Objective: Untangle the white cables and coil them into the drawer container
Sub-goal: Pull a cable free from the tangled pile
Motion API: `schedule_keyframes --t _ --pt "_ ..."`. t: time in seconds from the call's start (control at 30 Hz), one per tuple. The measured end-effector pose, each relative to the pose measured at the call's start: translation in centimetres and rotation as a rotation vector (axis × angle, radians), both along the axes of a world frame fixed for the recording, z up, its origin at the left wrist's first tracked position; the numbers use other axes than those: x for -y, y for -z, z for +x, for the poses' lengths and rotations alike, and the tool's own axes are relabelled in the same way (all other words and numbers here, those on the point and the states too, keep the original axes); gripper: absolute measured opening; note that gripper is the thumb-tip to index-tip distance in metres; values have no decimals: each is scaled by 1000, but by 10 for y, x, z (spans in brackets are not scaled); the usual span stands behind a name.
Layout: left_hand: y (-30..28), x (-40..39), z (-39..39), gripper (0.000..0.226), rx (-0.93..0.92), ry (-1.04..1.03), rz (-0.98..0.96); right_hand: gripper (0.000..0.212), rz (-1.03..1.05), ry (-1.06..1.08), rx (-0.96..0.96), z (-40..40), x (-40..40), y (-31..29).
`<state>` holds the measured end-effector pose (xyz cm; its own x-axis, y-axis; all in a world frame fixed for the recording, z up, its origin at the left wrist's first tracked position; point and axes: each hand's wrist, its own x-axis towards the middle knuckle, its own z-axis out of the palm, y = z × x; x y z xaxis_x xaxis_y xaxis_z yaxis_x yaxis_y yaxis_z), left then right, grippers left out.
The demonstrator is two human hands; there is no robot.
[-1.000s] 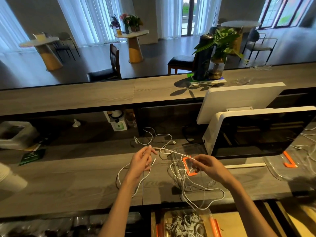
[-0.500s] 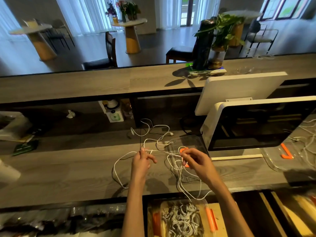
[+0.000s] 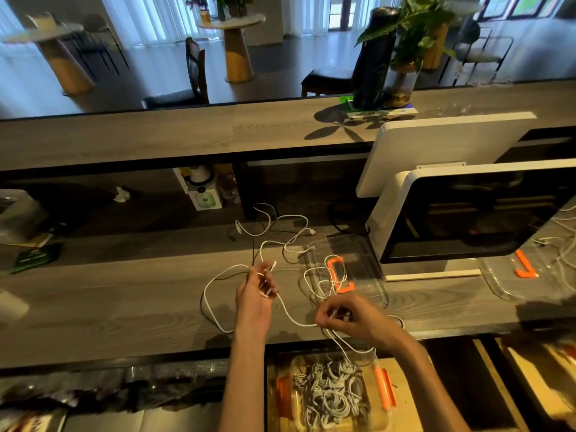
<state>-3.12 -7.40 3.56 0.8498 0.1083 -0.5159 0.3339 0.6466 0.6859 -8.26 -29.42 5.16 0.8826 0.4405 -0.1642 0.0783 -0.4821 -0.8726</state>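
Two hands pinch one white cable (image 3: 290, 316), left hand (image 3: 255, 291) and right hand (image 3: 349, 318) apart; the drawer container (image 3: 381, 388) lies below, nearer the right.

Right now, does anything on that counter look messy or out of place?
Yes: white cables sprawl in loose tangled loops across the counter and over a clear lid. Both the left hand and right hand hold one strand.
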Motion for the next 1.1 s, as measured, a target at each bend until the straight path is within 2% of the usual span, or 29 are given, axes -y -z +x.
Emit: schedule_keyframes --t 0.1,0.23,0.37,0.43,0.53,0.73,0.9,0.97,1.1 --pt "-1 9 -4 37 9 183 200 15 86 20 -29 1 -6 -3" --pt "-10 22 -9 42 37 560 435 11 233 252 18 7 -12 -2" --pt "-15 27 -13 60 87 828 345 5 168 467 174 12 -11 7" --pt "-16 27 -14 54 163 919 336 4 168 537 187 13 -7 12" --pt "-17 25 -14 40 259 1001 344 15 182 572 195 13 -2 14" --pt "-14 20 -9 46 280 849 385 13 194 554 192 11 7 15" --pt "-15 15 -3 42 202 404 310 10 191 587 191 10 21 13" --pt "-14 15 0 44 186 256 165 8 160 554 164 9 24 16" --pt "-18 16 4 47 188 55 -183 17 66 393 38 6 20 21"
